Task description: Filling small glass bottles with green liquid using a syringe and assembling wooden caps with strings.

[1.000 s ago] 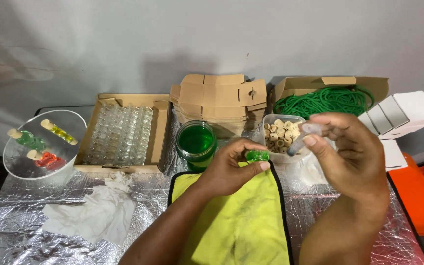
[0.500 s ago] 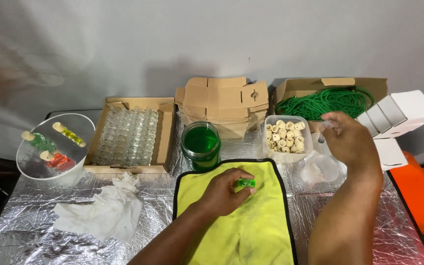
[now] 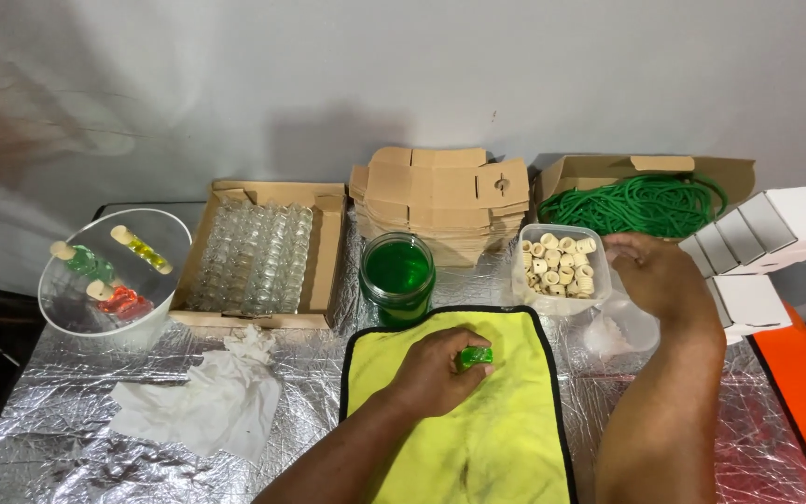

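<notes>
**Holding a small green bottle on the yellow cloth, reaching beside the cork tub**

Head view, looking down at a foil-covered table point(image 3: 67, 457).

Left hand point(image 3: 436, 369): resting on the yellow cloth point(image 3: 487, 439), fingers curled around a small green bottle point(image 3: 476, 356). Gripping it at the fingertips, the bottle touching the cloth or sitting just above it; not possible to tell which. Compared with half a second ago, staying at nearly the same place on the cloth, with the bottle in the same grip. Compared with one second ago, lowered from in front of the tub down to the cloth.

Right hand point(image 3: 660, 275): lying just to the right of the clear tub of corks point(image 3: 560, 266), fingertips near the tub's rim, back of the hand toward the camera. Fingers bent, but whether holding anything is hidden, so cannot tell. One second ago raised and pinching something small near the left hand; now moved away from it, the two hands being well apart.

Standing around:
- a jar of green liquid point(image 3: 398, 275) just behind the cloth's top edge;
- a cardboard tray of empty glass vials point(image 3: 254, 257) to the left of the jar;
- a clear bowl point(image 3: 67, 303) at far left, holding corked bottles of green, yellow and red;
- crumpled white tissue point(image 3: 207, 397) in front of the tray;
- a stack of flat cardboard boxes point(image 3: 440, 201) behind the jar;
- a box of green cord point(image 3: 646, 201) at back right;
- white boxes point(image 3: 767, 238) at the right edge.
</notes>
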